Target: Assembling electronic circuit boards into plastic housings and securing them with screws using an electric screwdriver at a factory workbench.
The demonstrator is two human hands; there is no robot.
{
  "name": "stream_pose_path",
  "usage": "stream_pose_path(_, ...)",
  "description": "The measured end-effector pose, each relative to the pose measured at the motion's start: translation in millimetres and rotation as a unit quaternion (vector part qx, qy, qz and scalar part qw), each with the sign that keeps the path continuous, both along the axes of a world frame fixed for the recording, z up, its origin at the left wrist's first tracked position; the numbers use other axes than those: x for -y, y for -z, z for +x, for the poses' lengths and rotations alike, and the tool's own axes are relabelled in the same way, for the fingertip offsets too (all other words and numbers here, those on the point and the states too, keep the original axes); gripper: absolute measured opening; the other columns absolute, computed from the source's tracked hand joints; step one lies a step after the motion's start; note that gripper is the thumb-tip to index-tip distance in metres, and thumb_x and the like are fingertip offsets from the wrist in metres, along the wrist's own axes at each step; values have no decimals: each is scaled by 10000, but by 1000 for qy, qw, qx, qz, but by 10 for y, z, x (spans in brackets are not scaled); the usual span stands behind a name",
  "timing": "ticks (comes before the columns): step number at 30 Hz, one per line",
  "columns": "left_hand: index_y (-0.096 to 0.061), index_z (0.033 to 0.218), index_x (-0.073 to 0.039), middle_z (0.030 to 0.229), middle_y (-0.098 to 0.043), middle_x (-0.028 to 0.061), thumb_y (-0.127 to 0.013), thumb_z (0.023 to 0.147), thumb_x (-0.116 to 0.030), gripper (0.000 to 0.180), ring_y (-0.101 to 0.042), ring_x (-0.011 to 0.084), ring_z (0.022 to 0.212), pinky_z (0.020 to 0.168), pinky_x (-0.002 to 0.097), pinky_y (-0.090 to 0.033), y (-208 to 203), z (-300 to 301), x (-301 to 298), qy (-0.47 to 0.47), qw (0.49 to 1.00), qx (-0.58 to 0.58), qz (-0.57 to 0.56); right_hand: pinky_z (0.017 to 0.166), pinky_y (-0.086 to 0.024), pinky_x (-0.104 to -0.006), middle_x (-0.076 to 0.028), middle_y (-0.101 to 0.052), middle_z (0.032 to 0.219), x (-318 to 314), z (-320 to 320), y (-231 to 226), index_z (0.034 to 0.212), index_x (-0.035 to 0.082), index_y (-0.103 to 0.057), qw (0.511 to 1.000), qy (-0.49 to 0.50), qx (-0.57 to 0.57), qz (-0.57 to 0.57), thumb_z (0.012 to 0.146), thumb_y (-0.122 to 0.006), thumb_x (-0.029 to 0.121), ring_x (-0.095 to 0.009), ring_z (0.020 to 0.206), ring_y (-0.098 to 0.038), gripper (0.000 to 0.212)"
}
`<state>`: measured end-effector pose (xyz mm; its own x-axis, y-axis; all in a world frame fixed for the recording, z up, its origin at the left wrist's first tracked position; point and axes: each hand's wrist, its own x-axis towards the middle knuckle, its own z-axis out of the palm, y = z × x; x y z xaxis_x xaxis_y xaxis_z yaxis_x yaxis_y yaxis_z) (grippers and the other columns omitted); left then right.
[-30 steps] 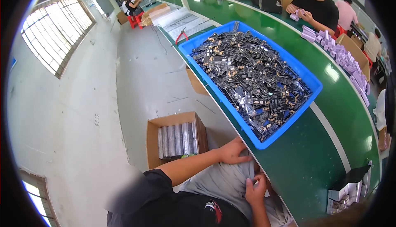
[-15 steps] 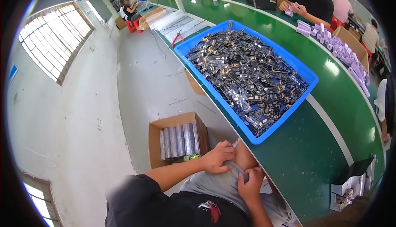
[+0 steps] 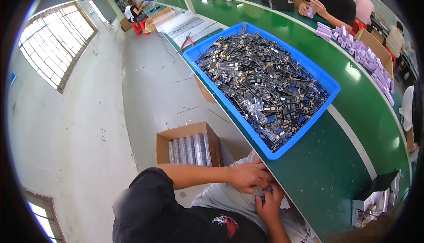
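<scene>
Both hands are at my lap, on the grey shorts near the table edge. My left hand reaches across the thigh, its fingers curled down over the bare knee at the hem; some fingertips are hidden. Just below it, my right hand is closed, with a fold of the grey cloth bunched between thumb and fingers. The two hands nearly touch. On the table beyond them stands a blue tray, heaped with black strip-like electronic parts, some with brass-coloured ends. Neither hand touches the tray.
A cardboard box with bubble-wrapped rows stands on the floor at left. Red-handled pliers and clear plastic sheets lie beyond the tray. Lilac pieces line the green table's far side, near a seated co-worker.
My left hand has moved right and slightly down, over the knee and closer to my right hand. The right hand stays on the cloth. The view has shifted slightly.
</scene>
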<state>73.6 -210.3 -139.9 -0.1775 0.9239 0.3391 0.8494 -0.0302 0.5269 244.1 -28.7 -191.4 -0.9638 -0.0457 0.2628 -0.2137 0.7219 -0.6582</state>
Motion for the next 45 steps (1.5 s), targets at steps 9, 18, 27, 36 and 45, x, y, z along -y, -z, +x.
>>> stream_pose_path(9,-643,946,-72,1106,-657,80,-635,731,-175,238,-608,329,1087,882,468,-500,140,-167,-140,149,988,-19,-42,1124,-314,-612,-207,-576,1305,21,59,-94,1153,0,-649,999,4,42,-2,804,-738,193,-445,1269,-498,408)
stream_pose_path(18,-664,951,-61,1140,-671,151,-658,718,-232,289,-629,367,1106,947,493,-502,145,-161,-67,101,991,81,-28,1094,-350,-591,-202,-590,1237,-2,-5,-58,1112,0,-637,999,-28,20,-7,790,-731,168,-426,1230,-525,375)
stream_pose_path(27,-660,1201,-35,1226,-666,182,-687,814,-362,508,-640,394,1099,910,504,-521,197,-162,-77,56,996,18,-73,1083,-383,-534,-198,-601,1245,14,-32,-169,1105,-10,-634,1000,-20,5,-9,738,-701,80,-434,1243,-538,383)
stream_pose_path(36,-691,1134,-56,1174,-670,165,-695,820,-324,412,-648,397,1054,859,492,-536,240,-160,-29,-4,1000,0,1,1115,-370,-551,-197,-598,1349,-74,-124,-231,1125,-23,-639,994,-74,67,-51,725,-668,43,-415,1296,-528,407)
stream_pose_path(45,-691,989,-82,1046,-667,151,-670,841,-240,218,-648,375,990,847,480,-531,223,-143,-17,3,999,33,37,1084,-411,-555,-221,-605,1317,-75,-163,-256,1071,-18,-645,995,-83,47,-31,736,-614,52,-439,1257,-549,344)
